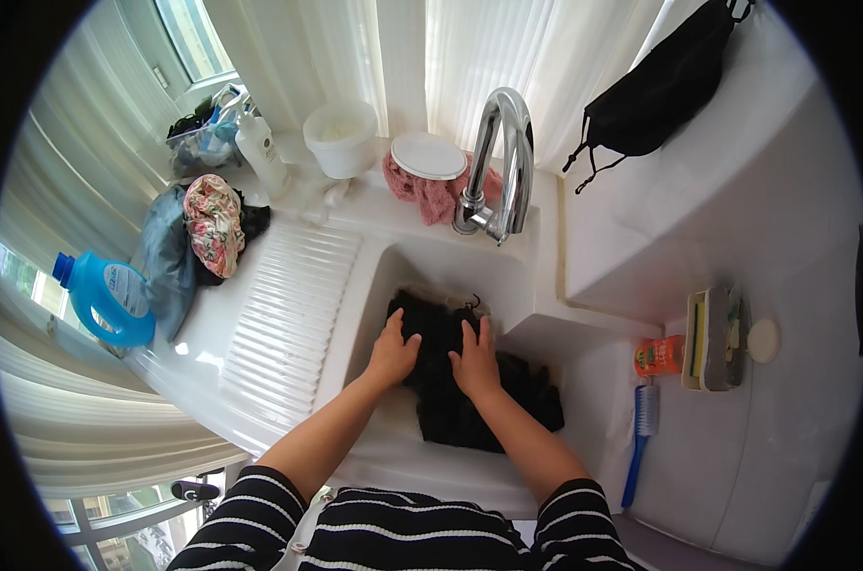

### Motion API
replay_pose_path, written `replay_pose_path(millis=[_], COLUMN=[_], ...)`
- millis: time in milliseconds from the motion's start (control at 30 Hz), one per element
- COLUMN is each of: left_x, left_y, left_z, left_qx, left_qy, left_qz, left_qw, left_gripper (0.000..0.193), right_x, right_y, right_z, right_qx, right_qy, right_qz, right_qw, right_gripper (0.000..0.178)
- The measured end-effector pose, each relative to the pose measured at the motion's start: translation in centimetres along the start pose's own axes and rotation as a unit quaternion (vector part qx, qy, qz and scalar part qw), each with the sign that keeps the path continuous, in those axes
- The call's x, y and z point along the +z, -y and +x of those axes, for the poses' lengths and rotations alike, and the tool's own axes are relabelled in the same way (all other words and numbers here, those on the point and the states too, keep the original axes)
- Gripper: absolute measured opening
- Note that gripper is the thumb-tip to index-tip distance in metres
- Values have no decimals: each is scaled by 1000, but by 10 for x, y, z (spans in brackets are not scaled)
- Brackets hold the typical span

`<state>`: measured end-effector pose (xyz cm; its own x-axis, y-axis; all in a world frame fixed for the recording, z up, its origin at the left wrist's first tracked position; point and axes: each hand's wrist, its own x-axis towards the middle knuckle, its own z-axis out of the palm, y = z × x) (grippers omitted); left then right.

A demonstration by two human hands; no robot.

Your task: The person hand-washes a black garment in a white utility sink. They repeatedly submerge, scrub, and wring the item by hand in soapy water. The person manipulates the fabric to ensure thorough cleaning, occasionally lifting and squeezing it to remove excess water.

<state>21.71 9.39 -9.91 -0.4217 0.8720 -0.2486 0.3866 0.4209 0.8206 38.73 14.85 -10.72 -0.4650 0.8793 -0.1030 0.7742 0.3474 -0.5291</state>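
A dark, black cloth item [493,409] lies bunched in the basin of the white sink [381,285]. Its exact kind cannot be made out. My left hand [394,352] rests on its left part, fingers pointing away from me and thumb apart. On its upper middle lies my right hand [476,362], fingers stretched forward and thumb out to the side. Both hands look open, though the fingertips partly blend into the black fabric. Beyond them rises a chrome faucet [512,162]; no running water shows.
A ribbed washboard [288,314] slopes left of the basin. Folded clothes [215,224] and a blue detergent jug [117,300] stand farther left. Behind are a white tub [341,138] and a pink cloth [431,200]. At right hang a blue brush [641,438] and a soap holder [712,338].
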Motion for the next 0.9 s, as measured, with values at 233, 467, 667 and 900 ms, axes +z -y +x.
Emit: replay_pose_path(millis=[233, 467, 667, 900], left_x=[58, 63, 64, 62], left_y=[23, 24, 30, 20], left_z=[31, 59, 84, 88], left_qx=[33, -4, 68, -243], left_qy=[62, 130, -135, -40], left_qz=[417, 401, 160, -274], left_qw=[906, 907, 976, 930], left_gripper=[64, 60, 58, 66], right_x=[60, 80, 69, 74], right_y=[-13, -40, -32, -5], right_z=[36, 58, 65, 87], right_qx=[10, 10, 91, 336], right_qy=[44, 75, -177, -37], right_qz=[-154, -138, 84, 462], right_qw=[987, 988, 976, 820], right_gripper=[61, 59, 67, 59])
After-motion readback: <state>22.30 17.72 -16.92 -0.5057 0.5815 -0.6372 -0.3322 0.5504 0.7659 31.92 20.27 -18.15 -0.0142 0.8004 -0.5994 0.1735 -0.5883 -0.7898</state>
